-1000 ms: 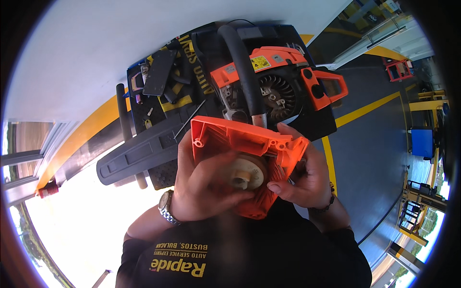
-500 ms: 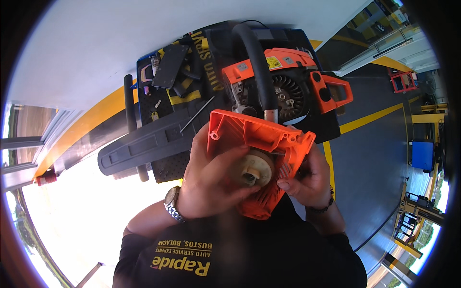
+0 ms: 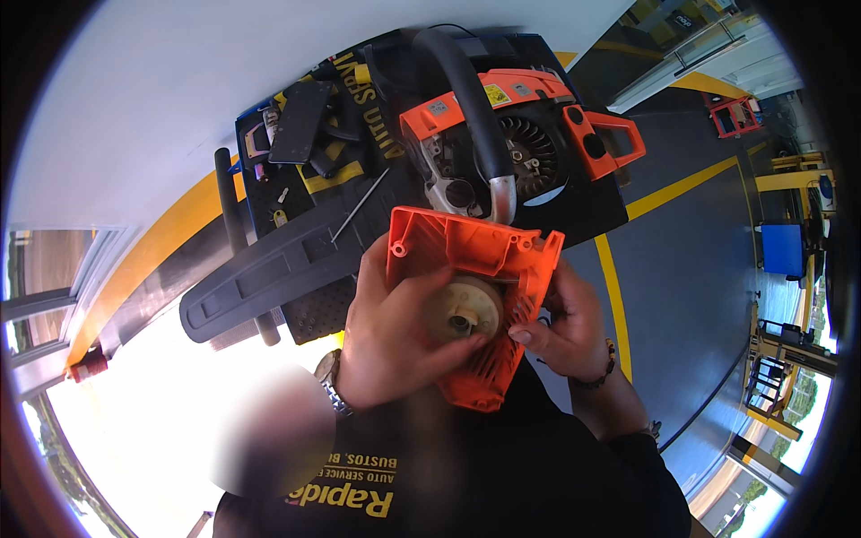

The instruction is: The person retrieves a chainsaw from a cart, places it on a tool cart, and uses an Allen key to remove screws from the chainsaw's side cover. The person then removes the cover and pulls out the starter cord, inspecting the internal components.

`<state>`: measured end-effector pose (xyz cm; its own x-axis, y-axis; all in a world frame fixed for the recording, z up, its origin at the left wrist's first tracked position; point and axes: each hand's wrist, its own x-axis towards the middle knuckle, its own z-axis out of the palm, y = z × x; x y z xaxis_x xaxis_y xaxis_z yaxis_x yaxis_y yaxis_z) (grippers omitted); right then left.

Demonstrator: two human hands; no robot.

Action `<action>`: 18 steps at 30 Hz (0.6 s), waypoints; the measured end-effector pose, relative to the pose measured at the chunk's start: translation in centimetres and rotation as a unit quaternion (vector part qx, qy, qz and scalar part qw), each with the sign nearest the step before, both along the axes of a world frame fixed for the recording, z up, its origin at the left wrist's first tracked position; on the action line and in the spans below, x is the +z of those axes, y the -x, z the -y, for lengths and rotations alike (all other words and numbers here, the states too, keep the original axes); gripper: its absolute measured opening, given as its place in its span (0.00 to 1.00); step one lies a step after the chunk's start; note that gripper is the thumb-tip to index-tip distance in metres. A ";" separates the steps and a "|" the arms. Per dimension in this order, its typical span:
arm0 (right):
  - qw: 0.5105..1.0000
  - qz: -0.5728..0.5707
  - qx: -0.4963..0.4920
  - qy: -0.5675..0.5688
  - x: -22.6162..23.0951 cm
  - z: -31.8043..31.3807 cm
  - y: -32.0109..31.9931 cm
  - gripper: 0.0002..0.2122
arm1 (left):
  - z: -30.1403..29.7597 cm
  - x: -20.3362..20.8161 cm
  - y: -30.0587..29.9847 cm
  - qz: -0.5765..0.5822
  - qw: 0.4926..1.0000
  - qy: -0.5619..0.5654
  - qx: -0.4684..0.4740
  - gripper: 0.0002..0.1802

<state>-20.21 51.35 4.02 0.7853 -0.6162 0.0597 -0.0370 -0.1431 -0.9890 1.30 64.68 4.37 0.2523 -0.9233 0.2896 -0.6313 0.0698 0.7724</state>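
Observation:
In front of my chest I hold an orange starter cover [image 3: 489, 238], its hollow inside facing up. A cream-coloured pulley [image 3: 470, 305] sits within it. My left hand [image 3: 386, 327] closes round the cover's left side, its fingers and thumb reaching over the pulley. The right edge is gripped by my right hand [image 3: 569, 332], thumb on the slotted wall. Just beyond lies an orange and black chainsaw [image 3: 498, 99] with its finned flywheel [image 3: 525, 161] exposed. Its black front handle [image 3: 466, 99] arches toward the cover.
A black bar sheath [image 3: 269, 251] lies left of the saw, with a thin metal rod [image 3: 360, 204] across it. Behind are a flat dark slab [image 3: 300, 121] and small parts on the black cart. A blurred shape [image 3: 273, 430] covers the lower left. Yellow lines [image 3: 682, 188] mark the floor.
The chainsaw and cart sit slightly further left and higher in view. My left fingers have shifted a little on the pulley. A blurred shape has appeared at lower left.

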 end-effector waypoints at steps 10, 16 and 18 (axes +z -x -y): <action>0.995 0.005 -0.098 -0.026 -0.4 -5.9 1.9 0.41 | -0.8 -2.0 0.4 -0.024 0.997 0.021 -0.073 0.38; 0.995 -0.022 -0.096 0.007 -1.2 -7.0 5.7 0.43 | -1.7 -2.1 3.6 0.004 0.998 0.015 -0.068 0.38; 0.996 -0.004 -0.085 0.007 -1.4 -6.9 6.9 0.43 | -2.2 -1.5 5.1 0.024 0.998 0.019 -0.056 0.37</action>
